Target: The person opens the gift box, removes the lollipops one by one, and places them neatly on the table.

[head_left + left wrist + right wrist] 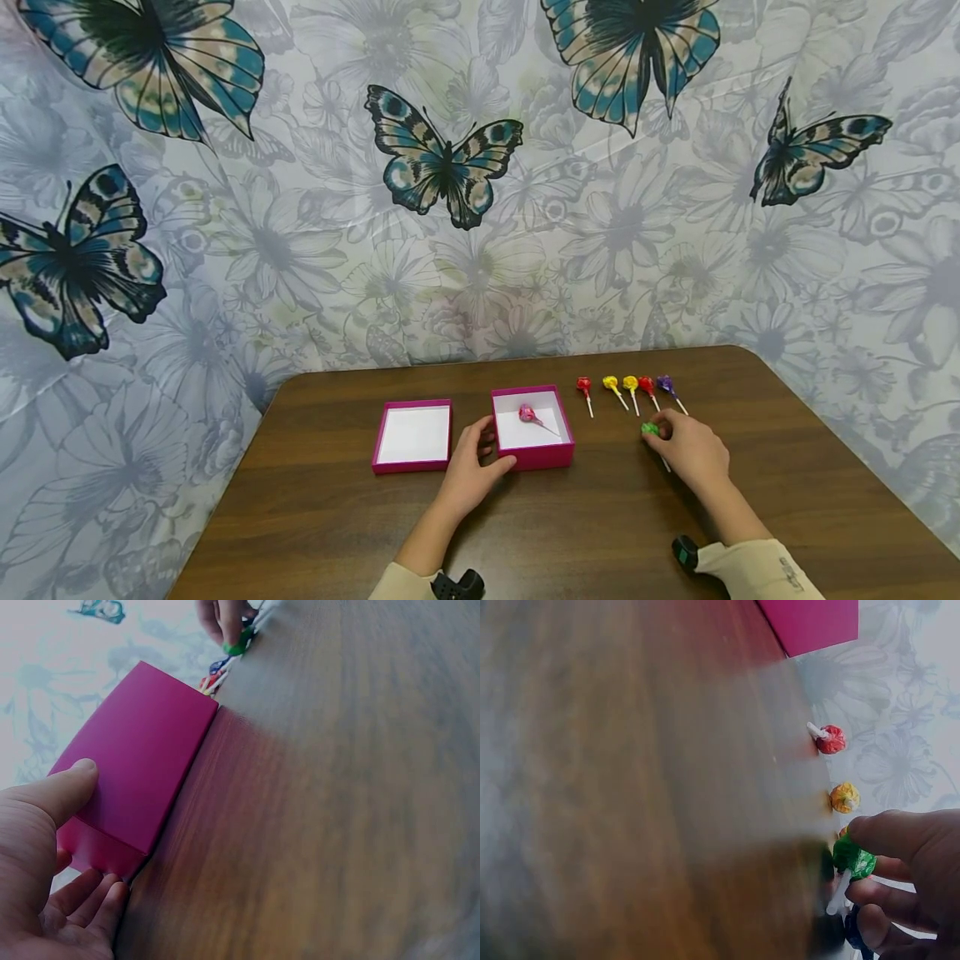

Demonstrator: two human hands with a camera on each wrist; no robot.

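Observation:
An open magenta box [534, 456] with a white inside stands near the middle of the table, and a pink lollipop [527, 413] lies in it. My left hand [471, 473] holds the box by its near left corner; in the left wrist view the thumb [75, 787] rests on the front face and the fingers bend by the side. Over to the right, my right hand [692, 450] pinches a green lollipop [853, 857] by its wrapped head, its white stick pointing down toward me. Beyond that hand lies a row of lollipops, including a purple one [665, 384].
The box's shallow lid [412, 435] lies white side up, left of my left hand. Farther along the row are a red lollipop [583, 385], two yellow ones and another red one [646, 384]. A butterfly-patterned cloth [480, 292] hangs behind the table's far edge.

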